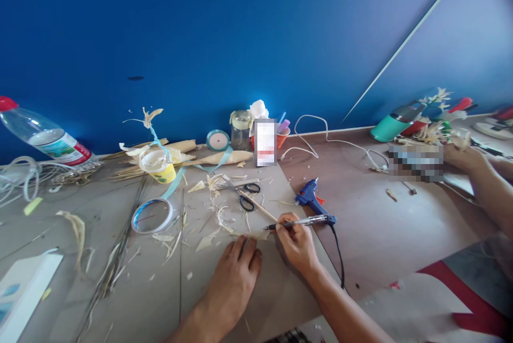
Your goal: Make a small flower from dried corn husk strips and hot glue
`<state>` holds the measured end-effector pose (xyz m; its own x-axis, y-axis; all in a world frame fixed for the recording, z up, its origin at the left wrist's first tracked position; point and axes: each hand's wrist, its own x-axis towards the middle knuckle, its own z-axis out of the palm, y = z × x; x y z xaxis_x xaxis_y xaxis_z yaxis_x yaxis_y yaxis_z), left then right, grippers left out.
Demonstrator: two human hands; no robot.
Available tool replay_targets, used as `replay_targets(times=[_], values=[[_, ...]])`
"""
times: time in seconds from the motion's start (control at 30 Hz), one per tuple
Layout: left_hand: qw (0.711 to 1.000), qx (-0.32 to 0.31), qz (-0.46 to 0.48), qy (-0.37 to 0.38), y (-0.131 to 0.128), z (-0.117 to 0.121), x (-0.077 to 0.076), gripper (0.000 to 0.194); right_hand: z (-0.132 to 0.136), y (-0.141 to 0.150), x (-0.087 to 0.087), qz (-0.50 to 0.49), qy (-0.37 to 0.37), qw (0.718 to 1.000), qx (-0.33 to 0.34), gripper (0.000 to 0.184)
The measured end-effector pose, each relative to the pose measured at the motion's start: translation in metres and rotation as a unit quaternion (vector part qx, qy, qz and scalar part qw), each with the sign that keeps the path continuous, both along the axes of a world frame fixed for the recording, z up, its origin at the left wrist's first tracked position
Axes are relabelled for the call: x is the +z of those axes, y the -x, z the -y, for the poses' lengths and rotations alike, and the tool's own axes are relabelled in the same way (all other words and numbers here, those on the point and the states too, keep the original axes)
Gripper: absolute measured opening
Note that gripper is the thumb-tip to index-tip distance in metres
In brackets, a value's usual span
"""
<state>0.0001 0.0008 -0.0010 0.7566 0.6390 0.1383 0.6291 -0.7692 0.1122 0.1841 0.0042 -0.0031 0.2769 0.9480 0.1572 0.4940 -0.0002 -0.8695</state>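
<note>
My left hand [239,268] lies palm down on the table, fingers lying flat, their tips on a thin pale piece of dried husk [260,234]. To its right, my right hand [295,241] is closed round a clear pen [310,220], whose dark tip points left over the husk. Just beyond the hands are black-handled scissors [247,203] and a thin pale stick [262,208] leaning across them. A blue hot glue gun [308,193] lies beyond the pen, its black cord running toward the front. Pale husk scraps [208,240] are scattered left of the hands.
Left are a tape roll [152,216], a yellow cup [163,173] with a husk flower and a plastic bottle [60,142]. Along the wall stand a glass jar [241,132] and a blurred upright white object [265,142]. At right, another person's hands [460,156] work beside a green bottle [388,128].
</note>
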Motion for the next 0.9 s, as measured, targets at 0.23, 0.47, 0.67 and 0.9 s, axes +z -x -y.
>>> replay_targets(times=[0.23,0.47,0.67,0.9], values=[[1.000,-0.002,0.000,-0.002,0.0004,0.0006,0.0005,0.025,-0.0001,0.0014,0.0013,0.006,0.007,1.000,0.002,0.007],[1.000,-0.002,0.002,0.001,0.0012,0.0005,-0.0015,0.026,0.0004,0.0019,-0.0005,0.031,0.006,0.999,0.006,0.006],[1.000,-0.002,0.001,0.000,0.0009,0.0000,-0.0008,0.026,0.0004,0.0012,0.0021,0.038,0.015,0.999,-0.004,0.006],[1.000,-0.003,-0.002,0.005,0.0013,-0.0004,0.0016,0.026,-0.0009,-0.0008,0.0031,0.037,0.003,0.999,-0.014,0.006]])
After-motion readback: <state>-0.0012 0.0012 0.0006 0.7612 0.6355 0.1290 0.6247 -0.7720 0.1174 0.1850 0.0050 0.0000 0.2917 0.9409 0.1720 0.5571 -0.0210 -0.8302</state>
